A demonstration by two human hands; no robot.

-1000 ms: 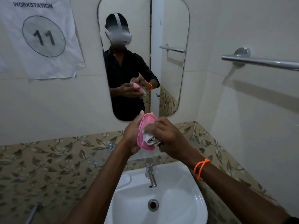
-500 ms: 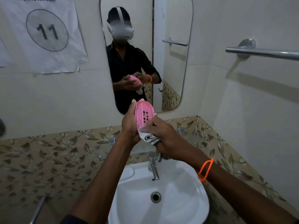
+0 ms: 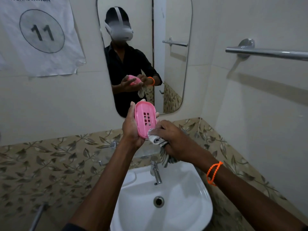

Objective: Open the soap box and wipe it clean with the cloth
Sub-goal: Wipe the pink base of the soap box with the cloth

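The pink soap box (image 3: 145, 120) stands upright in the air above the white sink (image 3: 191, 202), in front of the mirror (image 3: 173, 67). The left hand (image 3: 131, 129) wraps its long edges, thumb on top, and holds it. The right hand (image 3: 173, 139) clenches a bunched cloth (image 3: 155, 139) against the lower right rim, loose end hanging near the tap (image 3: 155, 172).

Soap box (image 3: 145, 120) above sink (image 3: 191, 205); mirror (image 3: 173, 64) behind, cloth (image 3: 155, 139) beside it.
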